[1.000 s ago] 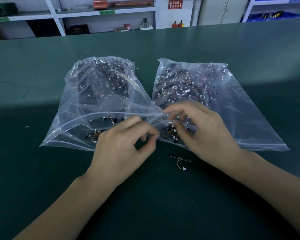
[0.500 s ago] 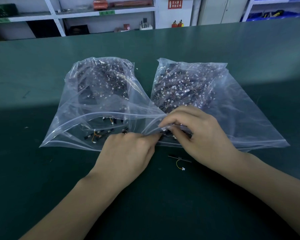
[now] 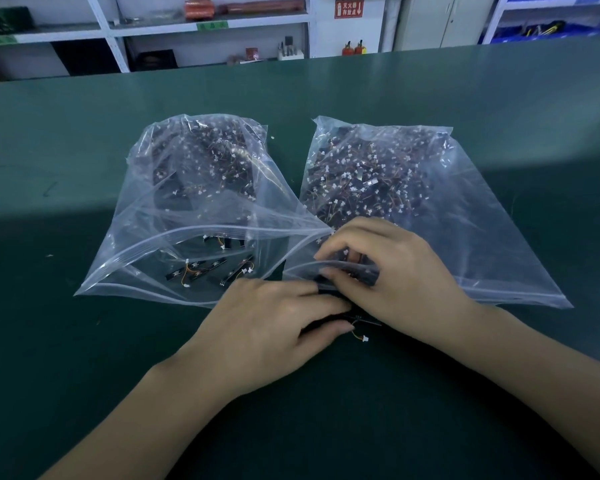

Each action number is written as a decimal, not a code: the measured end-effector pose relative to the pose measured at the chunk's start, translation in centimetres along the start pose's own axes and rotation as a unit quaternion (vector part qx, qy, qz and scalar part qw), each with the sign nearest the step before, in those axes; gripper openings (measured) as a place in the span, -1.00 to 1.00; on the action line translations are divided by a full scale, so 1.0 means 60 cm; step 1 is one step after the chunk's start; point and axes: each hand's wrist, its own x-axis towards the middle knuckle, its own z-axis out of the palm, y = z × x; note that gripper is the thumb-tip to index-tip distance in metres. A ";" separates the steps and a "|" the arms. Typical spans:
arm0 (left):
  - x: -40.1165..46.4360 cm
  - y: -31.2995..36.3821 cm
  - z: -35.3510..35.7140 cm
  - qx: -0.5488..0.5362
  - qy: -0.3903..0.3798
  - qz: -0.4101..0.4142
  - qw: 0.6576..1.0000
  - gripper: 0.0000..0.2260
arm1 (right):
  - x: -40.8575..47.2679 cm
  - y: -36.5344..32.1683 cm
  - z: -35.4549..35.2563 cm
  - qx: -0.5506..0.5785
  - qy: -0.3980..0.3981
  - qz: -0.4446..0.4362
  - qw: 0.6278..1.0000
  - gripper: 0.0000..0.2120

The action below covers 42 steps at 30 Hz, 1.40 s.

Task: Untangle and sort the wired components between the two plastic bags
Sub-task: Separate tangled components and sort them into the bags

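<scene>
White shelving is seen along the back wall, and a broad green table is spread below it; on the table two clear plastic bags are laid side by side, the left bag gaping toward the person with a few loose pieces near its mouth, the right bag heaped with a dark tangle of wired components; the right hand is placed at the mouth of the right bag, fingers curled and pinching the near lip of the plastic; the left hand is laid low on the table just beside it, fingers bent, though whether anything is pinched cannot be told; one stray component, a thin dark strip with an orange lead, is found on the table between the hands, its long axis running left to right, touching or nearly touching the left fingertips; the left hand is judged the nearer for the pickup.
</scene>
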 end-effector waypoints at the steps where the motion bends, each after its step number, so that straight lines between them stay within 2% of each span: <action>1: 0.000 -0.004 -0.003 -0.004 0.003 -0.005 1.000 -0.73 | 0.000 0.000 -0.001 0.001 0.000 0.001 1.000 -0.86; 4: -0.002 -0.010 -0.009 -0.022 0.008 -0.013 1.000 -0.82 | 0.001 -0.001 -0.002 0.000 -0.006 0.004 1.000 -0.82; 10: 0.003 0.000 -0.004 0.001 0.046 0.015 0.999 -0.83 | 0.002 0.001 -0.003 0.015 -0.033 0.009 0.999 -0.72; 14: -0.005 0.000 -0.010 -0.090 0.103 -0.047 0.989 -0.92 | 0.003 0.009 -0.005 0.150 -0.050 0.056 0.986 -0.88; 17: -0.007 -0.006 -0.012 -0.127 0.118 -0.116 0.978 -0.96 | 0.001 0.005 -0.002 0.218 -0.033 0.107 0.969 -0.64; 20: -0.008 -0.014 -0.012 -0.147 0.127 -0.155 0.969 -0.94 | 0.001 -0.003 -0.001 0.201 -0.025 0.072 0.977 -0.69; 24: -0.009 -0.009 -0.012 -0.152 0.130 -0.157 0.967 -0.93 | 0.000 -0.007 0.001 0.174 -0.009 0.027 0.984 -0.77; 31: -0.007 -0.010 -0.010 -0.139 0.130 -0.155 0.969 -0.85 | 0.002 -0.010 0.000 0.179 -0.005 0.029 0.983 -0.76; 36: -0.006 -0.011 -0.009 -0.138 0.159 -0.157 0.965 -0.83 | 0.002 -0.013 0.002 0.191 -0.007 0.043 0.981 -0.76; 42: -0.006 -0.010 -0.009 -0.150 0.162 -0.168 0.961 -0.84 | 0.001 -0.010 -0.001 0.200 -0.024 0.019 0.979 -0.85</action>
